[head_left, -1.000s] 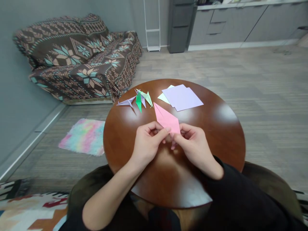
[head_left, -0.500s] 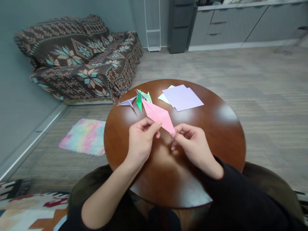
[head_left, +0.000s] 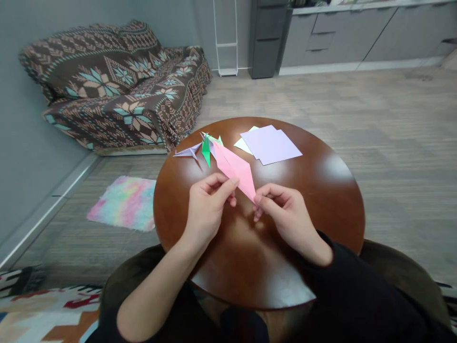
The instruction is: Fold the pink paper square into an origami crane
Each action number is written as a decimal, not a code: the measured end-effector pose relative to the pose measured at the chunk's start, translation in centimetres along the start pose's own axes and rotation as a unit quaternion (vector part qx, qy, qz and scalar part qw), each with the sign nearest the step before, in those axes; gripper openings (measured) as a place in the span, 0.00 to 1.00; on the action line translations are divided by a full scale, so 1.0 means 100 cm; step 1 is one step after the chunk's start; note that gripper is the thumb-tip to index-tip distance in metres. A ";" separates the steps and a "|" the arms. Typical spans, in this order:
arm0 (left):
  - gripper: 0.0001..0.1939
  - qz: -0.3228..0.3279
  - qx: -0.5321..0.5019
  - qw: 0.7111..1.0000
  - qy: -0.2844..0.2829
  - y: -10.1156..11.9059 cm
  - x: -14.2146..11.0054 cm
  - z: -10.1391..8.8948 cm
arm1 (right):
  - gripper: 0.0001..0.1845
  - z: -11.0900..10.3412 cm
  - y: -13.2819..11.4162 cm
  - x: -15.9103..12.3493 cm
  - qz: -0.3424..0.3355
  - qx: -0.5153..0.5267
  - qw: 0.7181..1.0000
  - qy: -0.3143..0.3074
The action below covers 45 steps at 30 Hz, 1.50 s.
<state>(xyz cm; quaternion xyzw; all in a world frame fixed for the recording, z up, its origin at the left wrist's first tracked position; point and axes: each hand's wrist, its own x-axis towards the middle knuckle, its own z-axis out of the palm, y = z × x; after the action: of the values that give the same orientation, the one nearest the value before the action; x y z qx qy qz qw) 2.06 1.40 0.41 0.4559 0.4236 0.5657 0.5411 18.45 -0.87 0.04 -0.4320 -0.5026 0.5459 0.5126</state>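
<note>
A pink folded paper, a long diamond with a slit toward its far tip, is held above the table between both hands. My left hand pinches its left edge, thumb on top and fingers beneath. At the near right tip, my right hand grips the paper between thumb and index finger. Beyond the far tip lie several folded paper cranes: a purple one, a green one and a pale green one partly hidden behind the pink paper.
Purple paper sheets lie over a pale green sheet at the back of the round wooden table. A patterned sofa stands back left. On the floor at left is a fluffy pastel rug.
The pink paper has swung left and turned, so its far tip now overlaps the cranes. My left hand has moved left along with it; my right hand has stayed nearly in place.
</note>
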 end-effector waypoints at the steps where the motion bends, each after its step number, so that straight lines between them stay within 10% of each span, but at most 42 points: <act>1: 0.12 -0.010 0.008 1.000 -0.019 0.000 -0.001 0.001 | 0.07 0.000 0.000 0.000 -0.004 -0.004 1.000 0.004; 6: 0.10 -0.039 0.037 0.995 -0.084 -0.001 -0.007 0.006 | 0.06 0.000 0.001 0.000 -0.021 -0.008 1.000 0.012; 35: 0.09 0.000 0.076 0.997 -0.024 0.002 0.001 -0.003 | 0.03 0.001 0.003 -0.004 0.029 -0.013 0.999 0.016; 39: 0.06 -0.066 0.099 0.978 -0.170 0.011 0.000 -0.008 | 0.03 -0.007 0.007 0.003 0.000 0.075 0.997 0.037; 42: 0.04 -0.134 0.180 0.913 -0.342 0.019 -0.005 -0.007 | 0.13 -0.014 0.009 0.010 0.000 0.145 0.989 0.036; 45: 0.07 -0.133 0.231 0.881 -0.392 0.023 -0.005 -0.010 | 0.17 -0.021 0.009 0.017 0.012 0.147 0.989 0.034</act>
<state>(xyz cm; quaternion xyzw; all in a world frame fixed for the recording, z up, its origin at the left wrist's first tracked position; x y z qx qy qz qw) 0.54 0.79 2.39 0.6914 0.3523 0.1498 0.6127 20.27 1.03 -1.04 -0.3770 -0.3938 0.6048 0.5806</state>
